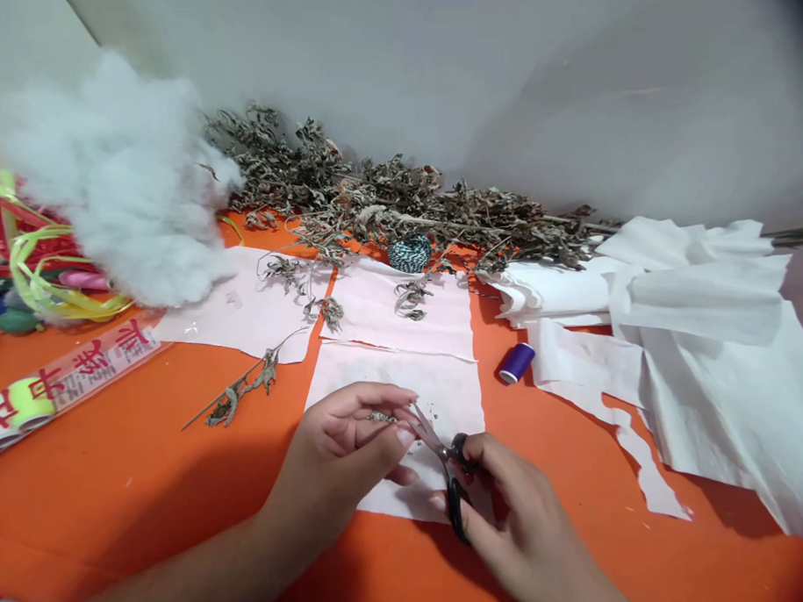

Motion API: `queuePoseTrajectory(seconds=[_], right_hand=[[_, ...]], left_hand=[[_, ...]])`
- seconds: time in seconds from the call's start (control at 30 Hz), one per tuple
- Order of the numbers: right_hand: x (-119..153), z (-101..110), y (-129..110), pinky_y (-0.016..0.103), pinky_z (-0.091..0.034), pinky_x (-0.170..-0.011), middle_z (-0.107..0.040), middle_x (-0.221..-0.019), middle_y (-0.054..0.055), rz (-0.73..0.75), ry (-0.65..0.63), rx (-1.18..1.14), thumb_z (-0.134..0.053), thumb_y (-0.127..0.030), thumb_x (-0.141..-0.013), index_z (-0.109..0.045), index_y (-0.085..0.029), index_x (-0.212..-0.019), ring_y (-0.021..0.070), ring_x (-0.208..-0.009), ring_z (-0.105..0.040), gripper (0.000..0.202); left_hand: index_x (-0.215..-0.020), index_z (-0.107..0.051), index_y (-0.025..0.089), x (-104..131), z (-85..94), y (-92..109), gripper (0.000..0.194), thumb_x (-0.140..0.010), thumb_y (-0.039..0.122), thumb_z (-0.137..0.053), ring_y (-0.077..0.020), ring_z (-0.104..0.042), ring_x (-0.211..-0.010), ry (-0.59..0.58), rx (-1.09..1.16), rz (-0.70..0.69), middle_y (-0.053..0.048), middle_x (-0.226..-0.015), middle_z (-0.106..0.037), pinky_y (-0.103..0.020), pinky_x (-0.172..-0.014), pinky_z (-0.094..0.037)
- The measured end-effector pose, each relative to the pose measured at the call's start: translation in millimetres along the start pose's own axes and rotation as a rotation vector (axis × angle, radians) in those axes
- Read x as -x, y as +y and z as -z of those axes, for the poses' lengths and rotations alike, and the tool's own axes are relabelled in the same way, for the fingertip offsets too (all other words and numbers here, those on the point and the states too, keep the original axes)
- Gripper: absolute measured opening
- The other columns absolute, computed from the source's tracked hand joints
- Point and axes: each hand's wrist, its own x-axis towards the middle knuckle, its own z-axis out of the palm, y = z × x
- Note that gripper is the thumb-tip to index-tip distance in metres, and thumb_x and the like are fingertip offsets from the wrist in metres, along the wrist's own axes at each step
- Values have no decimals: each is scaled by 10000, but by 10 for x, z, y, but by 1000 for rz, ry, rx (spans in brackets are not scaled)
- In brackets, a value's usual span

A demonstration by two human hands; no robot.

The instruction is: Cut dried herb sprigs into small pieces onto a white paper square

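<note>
In the head view, my left hand [354,443] is closed, thumb and fingers pinched around a small bit of dried leaf [381,417], mostly hidden by the fingers. My right hand [514,499] has its thumb and fingers in the black handles of a small pair of scissors [445,453]. The blades are slightly apart and reach up to the left fingertips. Beneath both hands lies a white cloth piece [338,378] with dark leaf crumbs scattered on it. A second white cloth [362,315] behind it carries a dried leaf sprig [411,298].
Dried leafy stalks [371,197] lie along the wall behind a ball of twine [409,253]. White stuffing [127,188], coloured ribbons [38,270] and a thread pack [81,374] sit left. A purple thread spool [517,363] and crumpled white cloth [707,369] are right, on the orange table [204,510].
</note>
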Motion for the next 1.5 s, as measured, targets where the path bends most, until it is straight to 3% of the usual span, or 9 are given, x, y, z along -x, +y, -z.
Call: queuePoseTrajectory(seconds=[0.27, 0.87, 1.13, 1.5], right_hand=[[18, 4, -4, 248, -428, -536, -567, -755, -9, 43, 26, 32, -549, -253, -861, -436, -229, -950, 149, -611, -534, 146], [34, -1, 5, 228, -394, -518, -532, -690, -39, 15, 29, 51, -518, -243, -910, -428, -232, -903, 127, -564, -503, 92], [2, 15, 5, 229, -410, -518, -534, -688, -44, -7, 68, 55, -564, -264, -891, -435, -238, -879, 126, -561, -493, 132], [21, 19, -17, 235, -451, -547, -583, -749, -25, 9, 52, 103, -576, -241, -857, -460, -235, -934, 136, -603, -544, 140]], left_hand=[[-939, -706, 165, 33, -8, 19, 252, -715, 188, -818, -87, -649, -593, 47, -65, 3, 0, -769, -681, -166, -538, -593], [-887, -671, 172, -1, -29, 30, 164, -768, 133, -776, -38, -631, -524, 32, -34, 9, 78, -605, -628, -103, -546, -555], [-907, -650, 179, -2, -26, 37, 179, -778, 167, -774, -109, -702, -708, 55, -37, -5, 21, -752, -694, -154, -571, -595], [-865, -664, 172, 13, -52, 57, 155, -757, 139, -770, -56, -660, -565, 69, -96, -56, 38, -727, -683, -114, -543, -559]])
